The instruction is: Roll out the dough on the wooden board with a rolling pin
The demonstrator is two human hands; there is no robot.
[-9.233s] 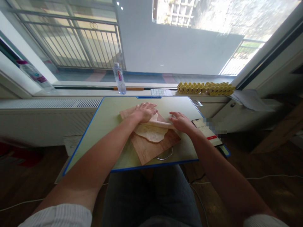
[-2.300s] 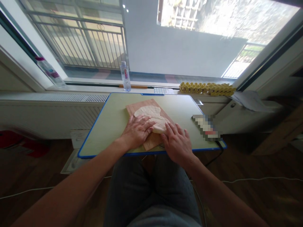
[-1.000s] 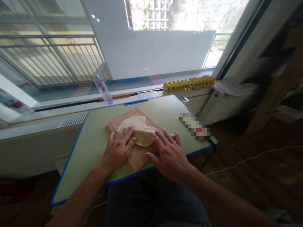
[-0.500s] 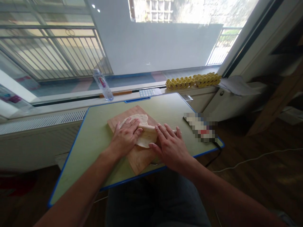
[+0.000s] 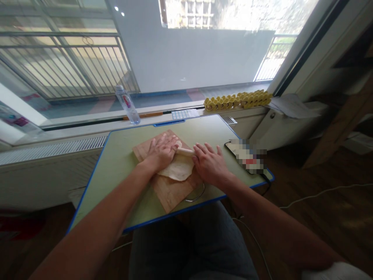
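A pale wooden rolling pin (image 5: 185, 151) lies across a flat sheet of dough (image 5: 178, 171) on a wooden board (image 5: 166, 196). My left hand (image 5: 162, 152) rests over the pin's left end, its fingers stretched forward and spread. Over the other end lies my right hand (image 5: 210, 161), palm down, fingers also extended and apart. Both hands press on the pin from above rather than wrapping round it. Most of the dough shows on the near side of the pin; a small piece shows beyond it, and my left hand covers part of the sheet.
The board sits at an angle on a light green table (image 5: 116, 167) with a blue edge. A phone-like device (image 5: 244, 155), partly blurred out, lies at the right with a cable. On the windowsill stand a plastic bottle (image 5: 128, 105) and yellow egg trays (image 5: 237, 100).
Both hands and the rolling pin have moved forward, away from me, over the dough. More of the sheet now shows on the near side, and less beyond the pin.
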